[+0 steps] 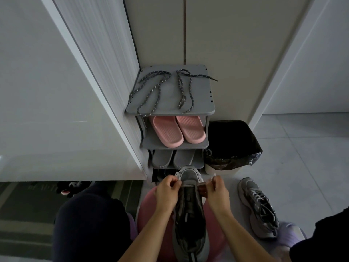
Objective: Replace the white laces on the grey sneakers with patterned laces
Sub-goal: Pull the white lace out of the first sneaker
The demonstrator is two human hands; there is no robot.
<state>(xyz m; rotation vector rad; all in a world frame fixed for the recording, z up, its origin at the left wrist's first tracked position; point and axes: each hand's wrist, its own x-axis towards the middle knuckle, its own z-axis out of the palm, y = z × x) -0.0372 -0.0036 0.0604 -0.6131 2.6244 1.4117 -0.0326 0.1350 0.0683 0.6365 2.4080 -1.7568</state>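
- Handling, white lace (pixel 188 185): judged soft, limp and very light. It would follow the fingers rather than resist, so the sensible hold was a pinch close to each stiff tip, drawing the cord out through the eyelets one crossing at a time.
- Left hand (pixel 166 193): fingers curled, thumb and forefinger pinching the lace end on its side of the toe-end eyelets.
- Right hand (pixel 217 191): likewise curled, pinching the opposite end just beside the eyelet row. Neither hand gripped the shoe itself.
- Grey sneaker (pixel 189 214): it lay toe away from the person between the forearms, over a pink stool (pixel 147 214). Mesh upper, pale chunky sole, dark tongue exposed where the upper eyelets looked unthreaded. Judged light and flexible, and likely to shift unless steadied.
- Second sneaker (pixel 258 207): on the floor tiles to the person's right, well apart from the first, with its white laces in place.
- Patterned laces (pixel 181 93): two speckled dark-and-light round cords, looped loosely on top of the grey shoe rack (pixel 200 99). Judged thicker and grippier than the white one.
- Surroundings: pink slippers (pixel 177 131) and grey slippers (pixel 173 157) on lower shelves, and a bin with a black liner (pixel 232 140) beside the rack.
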